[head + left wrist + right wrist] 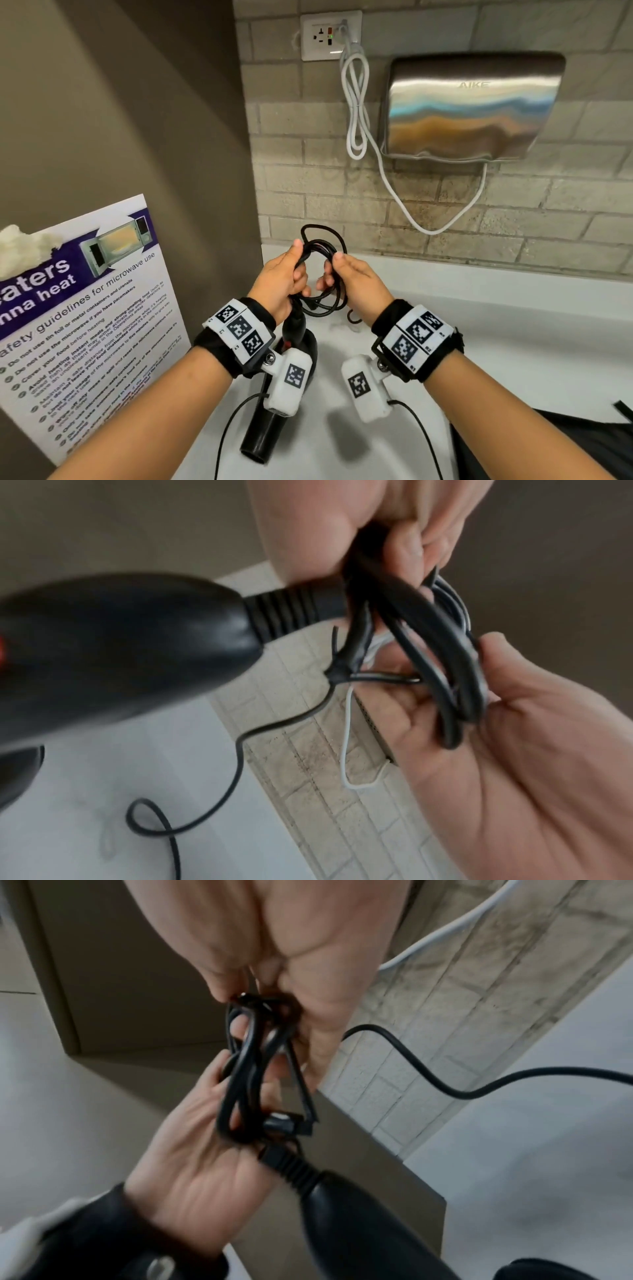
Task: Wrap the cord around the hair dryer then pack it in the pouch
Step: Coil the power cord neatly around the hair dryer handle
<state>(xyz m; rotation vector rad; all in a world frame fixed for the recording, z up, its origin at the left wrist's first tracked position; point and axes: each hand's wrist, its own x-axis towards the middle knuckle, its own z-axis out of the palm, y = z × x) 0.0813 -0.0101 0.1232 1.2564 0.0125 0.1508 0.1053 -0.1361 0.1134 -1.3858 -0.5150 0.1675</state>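
A black hair dryer (pixel 274 421) hangs below my left wrist over the white counter, its handle end (pixel 120 642) up by my left palm. Its black cord (pixel 322 246) is gathered in several loops held up between both hands. My left hand (pixel 284 277) grips one side of the loop bundle (pixel 243 1085). My right hand (pixel 346 277) pinches the other side (pixel 455 674). A loose length of cord (pixel 192 821) trails down to the counter. The black pouch (pixel 548 448) lies at the lower right edge.
A steel hand dryer (pixel 472 106) hangs on the brick wall, with its white cable (pixel 358 113) plugged into an outlet (pixel 330 34). A microwave safety poster (pixel 89 315) leans at the left. The white counter (pixel 496 325) stretches to the right.
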